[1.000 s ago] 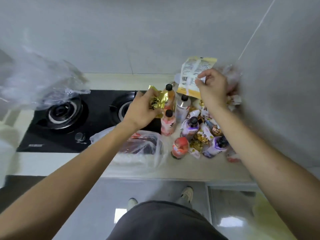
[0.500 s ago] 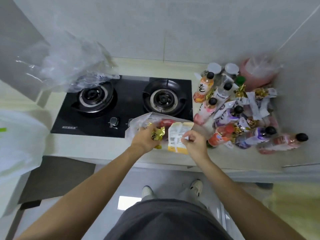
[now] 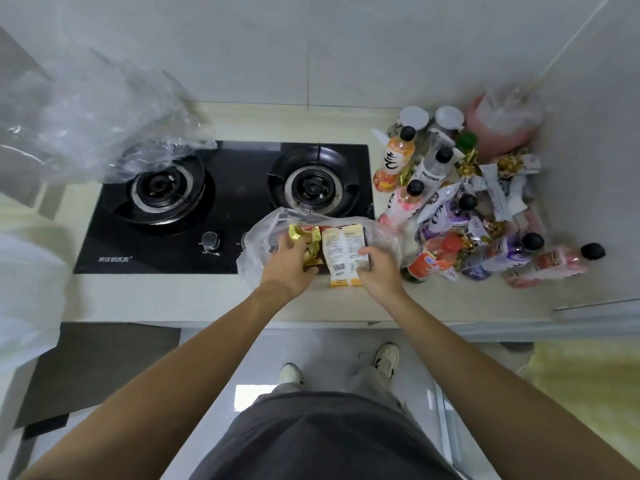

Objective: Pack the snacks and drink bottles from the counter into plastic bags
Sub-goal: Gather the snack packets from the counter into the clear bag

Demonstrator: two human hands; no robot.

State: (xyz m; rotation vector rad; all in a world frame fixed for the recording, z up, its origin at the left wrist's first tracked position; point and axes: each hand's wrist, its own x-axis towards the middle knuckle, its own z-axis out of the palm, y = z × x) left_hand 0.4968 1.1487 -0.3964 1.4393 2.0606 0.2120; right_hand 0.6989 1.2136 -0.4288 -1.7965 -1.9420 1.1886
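A clear plastic bag (image 3: 256, 244) lies on the counter in front of the stove, its mouth facing me. My left hand (image 3: 289, 268) grips a gold foil snack packet (image 3: 306, 245) at the bag's mouth. Beside it, my right hand (image 3: 377, 270) holds a yellow-and-white snack pouch (image 3: 344, 251), its upper part inside the bag. To the right, a heap of drink bottles (image 3: 398, 161) and snack packets (image 3: 498, 188) fills the counter corner; some bottles stand, others lie flat (image 3: 554, 261).
A black two-burner gas stove (image 3: 225, 188) sits behind the bag. A crumpled clear bag (image 3: 86, 123) rests at the stove's far left. A pink-filled bag (image 3: 498, 123) stands in the back right corner by the wall. The counter edge (image 3: 242, 317) runs below my hands.
Both hands came back from the pile at the right with the gold packet and the yellow pouch, down to the bag's mouth. The view tilted downward.
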